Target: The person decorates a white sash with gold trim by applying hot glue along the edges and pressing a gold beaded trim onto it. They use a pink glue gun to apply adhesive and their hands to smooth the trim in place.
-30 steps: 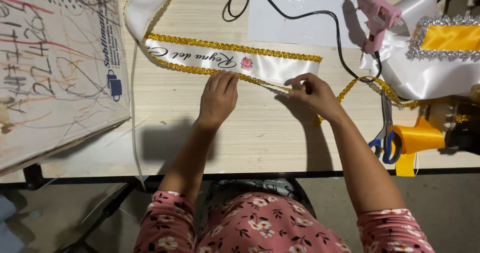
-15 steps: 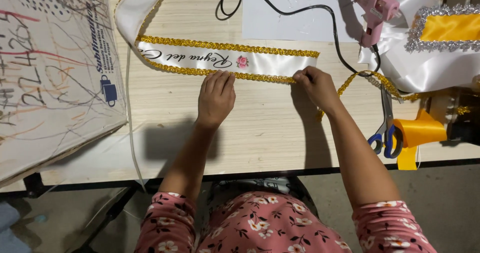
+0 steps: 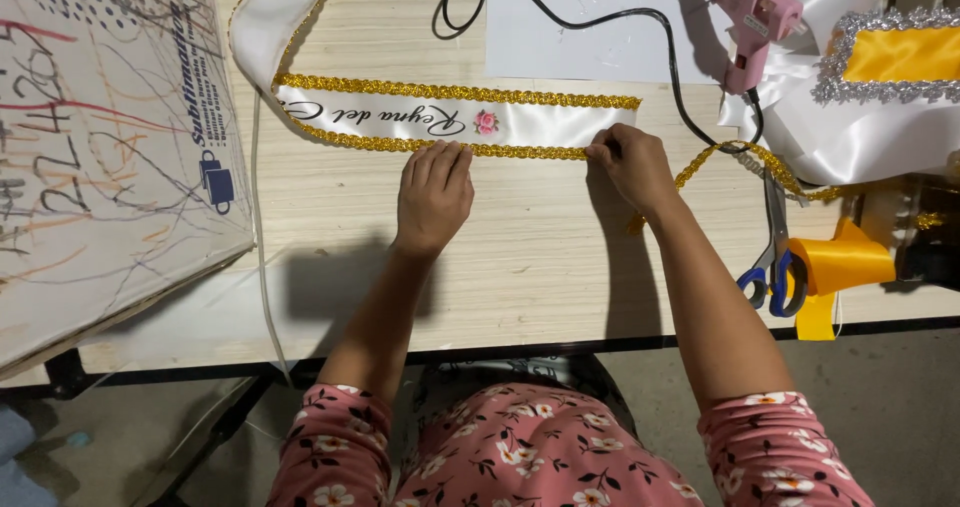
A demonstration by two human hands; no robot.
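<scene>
This looks like a small craft or sewing workshop, judging by the pale wooden worktable (image 3: pixel 480 257) strewn with a pink glue gun (image 3: pixel 752 19), blue-handled scissors (image 3: pixel 772 257), a roll of yellow ribbon (image 3: pixel 845 262), gold braid trim (image 3: pixel 740 157) and white satin cloth (image 3: pixel 850 132).

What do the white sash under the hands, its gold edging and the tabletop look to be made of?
Sash: apparently satin ribbon, white with a soft sheen. Gold trim: looks like braided metallic cord, glittery and bumpy along both long edges. Table: pale wood or wood-look laminate, matte, with fine straight grain lines. The left hand presses flat on the lower trim; the right hand pinches the sash's end.
</scene>
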